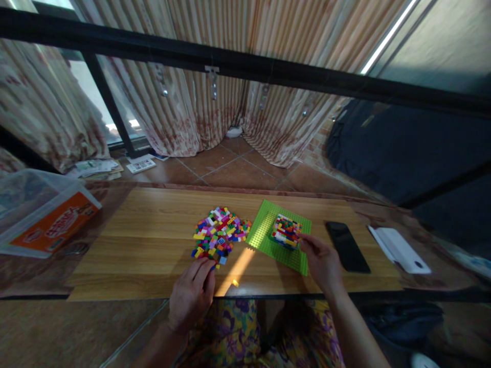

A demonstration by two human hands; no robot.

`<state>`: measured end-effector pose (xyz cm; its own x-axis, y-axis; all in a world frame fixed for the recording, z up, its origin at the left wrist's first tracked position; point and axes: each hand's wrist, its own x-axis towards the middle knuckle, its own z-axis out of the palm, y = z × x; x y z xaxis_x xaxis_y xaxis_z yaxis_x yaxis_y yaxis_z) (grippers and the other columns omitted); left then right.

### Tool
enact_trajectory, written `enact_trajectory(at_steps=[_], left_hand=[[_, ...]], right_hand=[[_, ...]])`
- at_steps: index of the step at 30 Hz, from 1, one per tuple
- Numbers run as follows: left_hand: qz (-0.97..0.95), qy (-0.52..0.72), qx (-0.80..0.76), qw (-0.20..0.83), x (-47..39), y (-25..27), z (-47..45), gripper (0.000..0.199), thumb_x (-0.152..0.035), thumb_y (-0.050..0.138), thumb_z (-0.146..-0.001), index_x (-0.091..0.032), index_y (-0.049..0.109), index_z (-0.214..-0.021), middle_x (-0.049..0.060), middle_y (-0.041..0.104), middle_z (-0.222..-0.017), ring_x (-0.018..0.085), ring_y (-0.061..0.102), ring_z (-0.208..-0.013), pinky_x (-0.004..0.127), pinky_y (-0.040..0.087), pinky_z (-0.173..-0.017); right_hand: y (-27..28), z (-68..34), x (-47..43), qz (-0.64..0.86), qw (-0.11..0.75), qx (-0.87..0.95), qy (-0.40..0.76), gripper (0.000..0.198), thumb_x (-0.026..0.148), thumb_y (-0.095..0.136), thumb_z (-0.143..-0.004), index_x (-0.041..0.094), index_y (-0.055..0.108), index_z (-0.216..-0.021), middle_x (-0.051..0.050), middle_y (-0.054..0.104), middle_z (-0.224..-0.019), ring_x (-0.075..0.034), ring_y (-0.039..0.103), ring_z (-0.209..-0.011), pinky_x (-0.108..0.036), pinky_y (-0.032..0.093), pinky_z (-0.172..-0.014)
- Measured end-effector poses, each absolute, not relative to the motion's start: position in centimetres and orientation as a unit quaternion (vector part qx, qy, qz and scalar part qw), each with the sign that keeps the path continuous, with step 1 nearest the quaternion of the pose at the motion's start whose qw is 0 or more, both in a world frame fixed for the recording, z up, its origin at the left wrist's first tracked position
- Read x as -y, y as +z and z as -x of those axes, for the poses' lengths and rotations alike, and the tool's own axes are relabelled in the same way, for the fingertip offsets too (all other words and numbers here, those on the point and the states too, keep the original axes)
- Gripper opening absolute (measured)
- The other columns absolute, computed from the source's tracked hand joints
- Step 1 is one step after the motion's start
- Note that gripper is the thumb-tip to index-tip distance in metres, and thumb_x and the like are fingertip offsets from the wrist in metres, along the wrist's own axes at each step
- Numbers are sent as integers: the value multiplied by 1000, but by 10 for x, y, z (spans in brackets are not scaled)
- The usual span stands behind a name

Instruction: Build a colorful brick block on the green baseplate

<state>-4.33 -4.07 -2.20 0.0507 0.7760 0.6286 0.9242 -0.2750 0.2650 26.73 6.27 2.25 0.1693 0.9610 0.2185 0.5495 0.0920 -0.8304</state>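
Note:
A heap of small multicoloured toy bricks (220, 232) lies on the wooden tabletop (153, 225). At its near edge is my left hand (194, 291), fingers bent and pressed together; a bit of blue shows by the fingertips, but whether they grip it is hidden. To the right, a green baseplate (264, 225) lies at an angle, carrying a low block of stacked bricks (286, 231) in mixed colours. My right hand (322, 263) pinches at the right side of this stack, thumb and forefinger closed. What sits between those fingertips is too small to make out.
One loose yellow brick (235, 282) lies near the front edge. A black phone (347, 246) rests right of the baseplate, with a white flat object (401, 250) beyond. A clear plastic tub (42, 179) with an orange label stands far left. A dark rail (245, 61) crosses above.

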Motion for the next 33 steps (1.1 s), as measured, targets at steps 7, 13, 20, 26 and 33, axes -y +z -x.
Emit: enact_trajectory(at_steps=[7, 13, 20, 26, 33], left_hand=[[719, -351, 591, 101, 41, -23, 44, 19, -18, 56, -88, -18, 61, -106, 8, 70, -100, 20, 68, -96, 31, 55, -85], [722, -355, 586, 102, 41, -24, 44, 20, -18, 56, -88, -17, 60, -107, 8, 70, -101, 21, 67, -97, 31, 55, -85], [721, -356, 586, 101, 41, -22, 44, 19, -18, 57, -88, -17, 61, -107, 8, 70, -101, 20, 68, -97, 30, 55, -85], [719, -357, 588, 101, 41, -23, 44, 19, -18, 56, -88, -17, 61, -107, 8, 70, -102, 20, 68, -97, 30, 54, -86], [721, -354, 586, 105, 41, -23, 43, 19, -18, 55, -89, -17, 61, -106, 8, 70, -101, 20, 67, -97, 30, 54, -84]], right_hand=[[25, -265, -61, 655, 391, 614, 200, 32, 45, 58, -79, 18, 72, -88, -10, 74, -88, -24, 68, -78, -35, 53, -72], [24, -265, -62, 633, 377, 653, 177, 26, 40, 55, -83, 19, 71, -86, -9, 71, -90, -21, 66, -82, -33, 51, -74], [26, -261, -67, 610, 346, 697, 149, 26, 36, 51, -87, 19, 70, -87, -9, 69, -91, -20, 65, -79, -32, 49, -72], [32, -259, -72, 610, 301, 725, 105, 28, 33, 48, -88, 19, 70, -80, -9, 70, -87, -20, 65, -76, -31, 47, -70], [34, -260, -75, 605, 297, 728, 125, 26, 33, 50, -85, 19, 71, -80, -8, 70, -86, -20, 66, -77, -31, 47, -70]])
